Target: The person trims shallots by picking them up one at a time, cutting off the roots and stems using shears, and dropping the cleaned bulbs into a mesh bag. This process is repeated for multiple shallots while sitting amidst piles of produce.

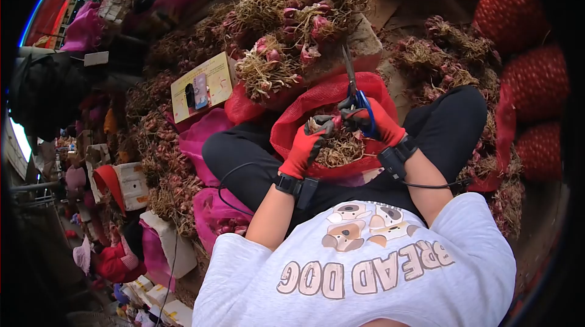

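Note:
My left hand (309,144), in a red glove with dark fingertips, is closed on a small red shallot (336,121). Close beside it, my right hand (373,121), gloved the same way, grips scissors (351,77) by their blue handles. The blades point up and away from me, apart from the shallot. Both hands are over a red mesh bag (289,121) between my crossed legs. Dry trimmed stalks and roots (341,149) lie in its opening. Bunches of shallots with dried tops (266,62) rest on a block just beyond the bag.
A yellow box (213,74) with a phone (200,90) on it sits to the left. Heaps of shallots (167,168) spread along the left, others (432,62) on the right. Full red mesh sacks (536,80) stand far right. Another person (119,260) sits at lower left.

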Action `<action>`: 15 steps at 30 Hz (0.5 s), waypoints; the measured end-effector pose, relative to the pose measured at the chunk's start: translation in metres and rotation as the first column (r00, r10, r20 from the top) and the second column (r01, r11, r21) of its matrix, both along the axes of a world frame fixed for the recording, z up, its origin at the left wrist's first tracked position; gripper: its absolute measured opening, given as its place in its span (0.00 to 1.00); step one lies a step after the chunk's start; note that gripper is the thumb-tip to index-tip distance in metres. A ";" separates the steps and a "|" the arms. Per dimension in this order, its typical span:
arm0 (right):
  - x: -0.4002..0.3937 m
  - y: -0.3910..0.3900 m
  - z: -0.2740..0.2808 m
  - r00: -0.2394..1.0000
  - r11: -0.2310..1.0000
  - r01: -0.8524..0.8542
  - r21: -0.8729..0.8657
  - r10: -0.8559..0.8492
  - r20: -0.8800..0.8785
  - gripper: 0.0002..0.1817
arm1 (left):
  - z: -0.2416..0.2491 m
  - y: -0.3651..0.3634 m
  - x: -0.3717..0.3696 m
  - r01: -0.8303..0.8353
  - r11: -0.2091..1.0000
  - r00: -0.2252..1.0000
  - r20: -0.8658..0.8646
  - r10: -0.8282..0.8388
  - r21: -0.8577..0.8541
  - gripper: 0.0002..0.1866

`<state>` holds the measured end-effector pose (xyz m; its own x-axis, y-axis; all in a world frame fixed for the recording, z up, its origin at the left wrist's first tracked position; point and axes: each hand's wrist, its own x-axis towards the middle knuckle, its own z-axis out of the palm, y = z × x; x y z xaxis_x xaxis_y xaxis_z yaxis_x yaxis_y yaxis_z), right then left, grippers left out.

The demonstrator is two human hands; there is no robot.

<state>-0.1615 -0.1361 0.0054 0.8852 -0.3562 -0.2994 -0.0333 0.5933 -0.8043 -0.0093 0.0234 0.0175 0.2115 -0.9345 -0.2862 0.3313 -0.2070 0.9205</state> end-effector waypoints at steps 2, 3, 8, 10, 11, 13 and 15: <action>0.003 0.002 -0.002 1.000 1.000 0.009 0.011 -0.009 0.021 0.18 | -0.013 -0.002 -0.002 -0.049 0.999 0.989 -0.143 0.049 0.000 0.13; 0.005 0.005 0.000 0.999 0.998 0.008 0.056 -0.011 0.049 0.19 | -0.017 -0.002 -0.002 -0.039 0.999 0.987 -0.159 0.036 -0.016 0.14; 0.005 0.009 0.030 0.990 0.998 -0.054 -0.043 0.059 0.132 0.23 | 0.012 -0.007 -0.004 0.019 0.993 0.955 -0.292 -0.052 -0.114 0.20; 0.005 0.005 0.027 0.986 0.991 -0.096 -0.096 0.108 0.127 0.24 | 0.000 -0.008 0.003 0.081 0.991 0.971 -0.217 -0.103 -0.108 0.20; 0.005 0.006 0.027 0.988 0.991 -0.086 -0.103 0.098 0.121 0.23 | -0.006 -0.008 0.005 0.111 0.988 0.975 -0.179 -0.129 -0.103 0.21; 0.007 0.008 0.030 0.991 0.991 -0.065 -0.118 0.078 0.108 0.22 | -0.010 -0.008 0.005 0.091 0.991 0.964 -0.239 -0.113 -0.100 0.21; 0.009 0.010 0.024 0.998 0.989 -0.033 -0.146 0.040 0.045 0.21 | -0.007 -0.009 0.002 0.066 0.992 0.969 -0.230 -0.089 -0.107 0.22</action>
<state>-0.1521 -0.1257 0.0297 0.9101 -0.3603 -0.2046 -0.0126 0.4695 -0.8829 -0.0077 0.0147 0.0109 0.0756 -0.9714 -0.2252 0.5260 -0.1530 0.8366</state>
